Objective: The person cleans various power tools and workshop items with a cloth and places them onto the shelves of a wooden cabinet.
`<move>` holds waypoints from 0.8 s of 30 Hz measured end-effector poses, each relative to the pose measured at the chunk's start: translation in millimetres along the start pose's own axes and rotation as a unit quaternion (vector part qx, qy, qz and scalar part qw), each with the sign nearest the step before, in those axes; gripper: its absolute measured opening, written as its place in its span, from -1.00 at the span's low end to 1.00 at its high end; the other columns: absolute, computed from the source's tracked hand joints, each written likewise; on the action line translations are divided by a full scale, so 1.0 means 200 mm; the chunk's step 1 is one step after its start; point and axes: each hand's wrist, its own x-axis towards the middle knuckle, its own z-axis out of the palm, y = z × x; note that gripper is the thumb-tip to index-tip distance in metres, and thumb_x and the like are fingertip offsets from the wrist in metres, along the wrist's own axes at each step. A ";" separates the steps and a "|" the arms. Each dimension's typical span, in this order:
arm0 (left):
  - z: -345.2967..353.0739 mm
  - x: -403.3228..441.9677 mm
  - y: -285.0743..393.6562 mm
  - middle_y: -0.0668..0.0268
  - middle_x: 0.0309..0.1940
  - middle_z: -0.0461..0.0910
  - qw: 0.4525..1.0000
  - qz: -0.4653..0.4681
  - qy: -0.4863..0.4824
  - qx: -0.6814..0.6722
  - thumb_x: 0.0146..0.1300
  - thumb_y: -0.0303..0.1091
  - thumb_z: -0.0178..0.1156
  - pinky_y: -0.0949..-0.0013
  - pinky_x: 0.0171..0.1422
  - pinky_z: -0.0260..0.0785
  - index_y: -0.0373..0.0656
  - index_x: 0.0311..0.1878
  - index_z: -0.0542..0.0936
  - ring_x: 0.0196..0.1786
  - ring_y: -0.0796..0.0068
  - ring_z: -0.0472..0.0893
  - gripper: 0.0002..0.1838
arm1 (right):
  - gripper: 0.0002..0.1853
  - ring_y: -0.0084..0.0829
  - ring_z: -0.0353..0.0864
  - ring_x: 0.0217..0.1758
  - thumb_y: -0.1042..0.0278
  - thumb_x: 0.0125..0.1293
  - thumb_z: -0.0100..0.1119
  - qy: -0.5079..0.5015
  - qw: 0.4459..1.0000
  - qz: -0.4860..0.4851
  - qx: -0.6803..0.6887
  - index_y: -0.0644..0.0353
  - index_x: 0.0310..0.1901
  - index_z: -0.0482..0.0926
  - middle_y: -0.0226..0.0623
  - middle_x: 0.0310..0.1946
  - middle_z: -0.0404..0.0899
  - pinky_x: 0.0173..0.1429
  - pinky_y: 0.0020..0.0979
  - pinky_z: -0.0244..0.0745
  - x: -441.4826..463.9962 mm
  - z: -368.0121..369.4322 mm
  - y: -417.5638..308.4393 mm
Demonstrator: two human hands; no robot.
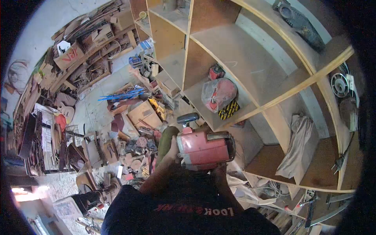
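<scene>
A red power tool (203,149) with a grey lower edge and a black knob (188,118) is held in front of my chest. Its exact kind I cannot make out. My left hand (172,152) grips its left side. Beneath its right end is my right hand (219,169), mostly hidden, with the forearm reaching up to the tool. Just beyond the tool stands a wooden shelf unit (221,127). On one of its shelves lies a clear plastic bag (220,93) with something red inside, beside a yellow-and-black striped box (229,110).
A grey cloth bag (296,147) lies in a right compartment, and a dark tool (299,24) sits higher up. Below me to the left, the floor holds a cardboard box (144,114), blue strips (123,94) and scattered parts. Wood scraps (88,62) are stacked along the wall.
</scene>
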 end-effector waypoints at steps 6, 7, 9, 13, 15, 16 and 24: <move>-0.05 0.15 0.18 0.20 0.22 0.46 0.999 0.030 0.008 -0.014 0.41 0.29 -0.32 0.17 0.29 0.35 -0.16 0.33 0.34 0.24 0.31 0.47 -0.25 | -0.01 -0.27 0.28 0.30 0.26 -0.17 0.54 0.009 0.977 -0.091 -0.195 0.18 0.33 0.17 -0.22 0.22 0.30 0.36 -0.16 0.25 0.25 0.14 0.00; -0.08 0.19 0.22 0.20 0.22 0.46 0.999 0.037 0.012 -0.019 0.41 0.29 -0.32 0.18 0.28 0.35 -0.16 0.33 0.35 0.24 0.32 0.47 -0.25 | -0.03 -0.29 0.31 0.26 0.25 -0.18 0.55 0.016 0.965 -0.099 -0.243 0.16 0.30 0.19 -0.25 0.18 0.33 0.34 -0.16 0.27 0.33 0.10 0.05; -0.15 0.29 0.29 0.20 0.22 0.47 0.998 0.047 0.023 -0.030 0.42 0.29 -0.33 0.19 0.28 0.36 -0.17 0.33 0.35 0.23 0.32 0.48 -0.25 | -0.14 -0.34 0.36 0.16 0.24 -0.14 0.54 0.016 0.954 -0.110 -0.279 0.11 0.23 0.25 -0.31 0.09 0.37 0.27 -0.18 0.31 0.46 0.12 0.08; -0.45 0.53 0.47 0.20 0.21 0.48 0.993 0.084 0.070 -0.044 0.43 0.28 -0.35 0.20 0.27 0.36 -0.18 0.32 0.36 0.22 0.33 0.49 -0.26 | -0.39 -0.45 0.40 -0.01 0.27 0.01 0.48 -0.021 0.968 -0.117 -0.219 0.04 0.09 0.35 -0.39 -0.05 0.40 0.15 -0.23 0.38 0.78 0.54 0.00; -0.61 0.67 0.64 0.21 0.20 0.48 0.991 0.099 0.087 -0.020 0.44 0.27 -0.36 0.21 0.27 0.37 -0.18 0.32 0.36 0.22 0.34 0.49 -0.26 | -0.33 -0.44 0.38 0.08 0.32 0.06 0.44 0.015 0.980 -0.073 -0.187 0.10 0.18 0.28 -0.33 0.01 0.38 0.17 -0.27 0.40 1.00 0.55 0.17; -0.63 0.73 0.78 0.21 0.20 0.49 0.990 0.102 0.095 0.004 0.44 0.27 -0.36 0.21 0.27 0.37 -0.18 0.32 0.37 0.22 0.34 0.50 -0.26 | -0.41 -0.47 0.38 0.05 0.32 0.13 0.38 0.002 0.963 -0.088 -0.253 0.10 0.17 0.31 -0.35 -0.01 0.39 0.16 -0.30 0.38 1.11 0.58 0.21; -0.51 1.26 1.82 0.20 0.23 0.45 0.988 0.021 0.114 0.098 0.42 0.32 -0.33 0.26 0.40 0.19 -0.22 0.31 0.38 0.29 0.32 0.41 -0.21 | -0.33 -0.35 0.41 0.15 0.42 0.12 0.41 0.081 0.965 -0.144 -0.206 0.09 0.24 0.28 -0.25 0.20 0.37 0.25 -0.28 0.35 2.10 0.99 0.53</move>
